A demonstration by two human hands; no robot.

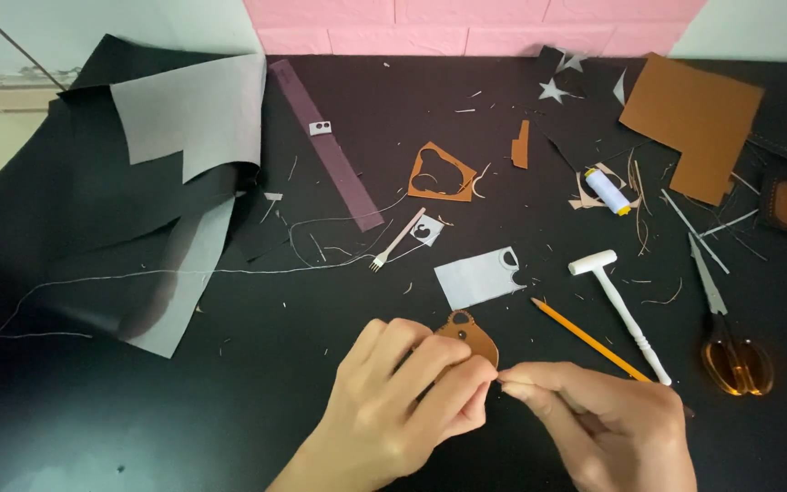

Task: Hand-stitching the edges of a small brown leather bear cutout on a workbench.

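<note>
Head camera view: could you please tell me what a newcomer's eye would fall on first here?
First, the two hands low at centre: the left hand pinches a small brown leather piece while the right hand meets it at its edge. Next, the big black sheet with its grey underside folded over at the far left. Then the white mallet and orange pencil lying right of the hands.

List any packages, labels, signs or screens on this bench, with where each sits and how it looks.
No packages, signs or screens show.
Small tag: on the purple strip at the upper middle of the table; pale grey rectangle with two dark holes.
Thread spool: right of centre; white, yellow end, no label visible.
</note>
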